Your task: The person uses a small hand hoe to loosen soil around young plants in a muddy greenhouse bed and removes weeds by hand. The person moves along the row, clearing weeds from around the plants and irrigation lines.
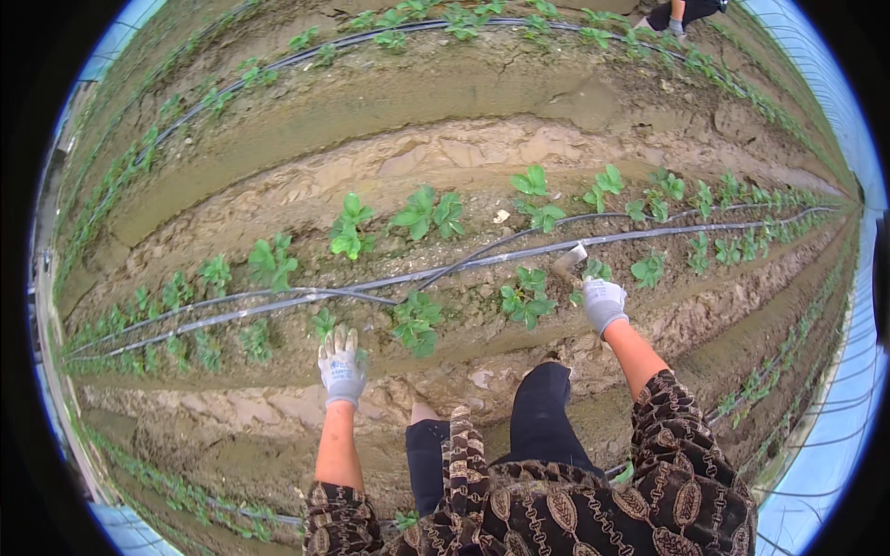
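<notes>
My right hand (603, 300), in a grey-white work glove, is closed around a short hand tool with a metal blade (574, 255), possibly a small hoe. The blade rests at the soil of the raised bed, close to a small plant (596, 270); most of the handle is hidden by my fingers. A similar glove covers my left hand (342, 367), whose soiled fingers reach over the bed's near side. Just beyond those fingertips grows a small green seedling (324, 322). Between my hands stand two leafy plants (417, 323) (528, 299) that look like strawberry.
Drip irrigation tubes (549, 249) run along the bed and cross each other. More plants (272, 263) line its far side. Muddy furrows (445, 149) separate the beds. Another person (678, 17) is at the top right. Blue plastic sheeting (827, 90) edges the greenhouse.
</notes>
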Available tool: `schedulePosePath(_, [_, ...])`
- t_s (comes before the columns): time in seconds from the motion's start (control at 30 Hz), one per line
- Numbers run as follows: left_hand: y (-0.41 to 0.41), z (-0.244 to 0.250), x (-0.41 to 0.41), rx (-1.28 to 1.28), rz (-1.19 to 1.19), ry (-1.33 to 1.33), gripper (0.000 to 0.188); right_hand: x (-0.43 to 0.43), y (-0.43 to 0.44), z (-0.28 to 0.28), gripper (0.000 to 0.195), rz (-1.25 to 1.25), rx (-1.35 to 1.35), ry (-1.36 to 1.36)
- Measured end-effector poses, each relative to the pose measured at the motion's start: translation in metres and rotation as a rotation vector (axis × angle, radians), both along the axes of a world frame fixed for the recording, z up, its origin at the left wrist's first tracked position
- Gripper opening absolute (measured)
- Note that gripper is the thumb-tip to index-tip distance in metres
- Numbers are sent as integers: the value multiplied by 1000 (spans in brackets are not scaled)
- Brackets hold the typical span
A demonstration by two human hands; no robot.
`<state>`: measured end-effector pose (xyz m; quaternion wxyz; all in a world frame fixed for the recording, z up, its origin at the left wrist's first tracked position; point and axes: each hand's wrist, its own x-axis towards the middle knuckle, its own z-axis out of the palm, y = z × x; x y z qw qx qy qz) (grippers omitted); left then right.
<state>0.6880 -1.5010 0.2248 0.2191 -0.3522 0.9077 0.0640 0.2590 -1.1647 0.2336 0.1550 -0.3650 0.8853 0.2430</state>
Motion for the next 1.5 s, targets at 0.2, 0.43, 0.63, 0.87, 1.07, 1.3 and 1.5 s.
schedulePosePath(0.2, [-73, -78, -73, 54, -364, 12, 60, 23, -16, 1, 14, -87, 31, 92])
schedulePosePath(0.43, [-105, -119, -84, 150, -282, 106, 26, 38, -22, 3, 14, -140, -43, 95])
schedulePosePath(0.63, [-85, -114, -120, 460, -186, 359, 54, 26, 5, 0, 12, -167, -31, 38])
schedulePosePath(0.87, [-56, -134, -154, 136, -295, 20, 23, 31, 39, -6, 24, -246, -87, -54])
schedulePosePath(1.07, [-122, -153, -159, 28, -19, 93, 16, 38, 116, -29, 30, -426, -261, -146])
schedulePosePath(1.3, [-124, -201, -174, -124, 218, 65, 22, -7, 57, -3, 23, -606, -1039, -234])
schedulePosePath(1.5, [-107, -215, -202, -125, 276, 55, 21, -144, -21, -78, 41, -569, -998, -234])
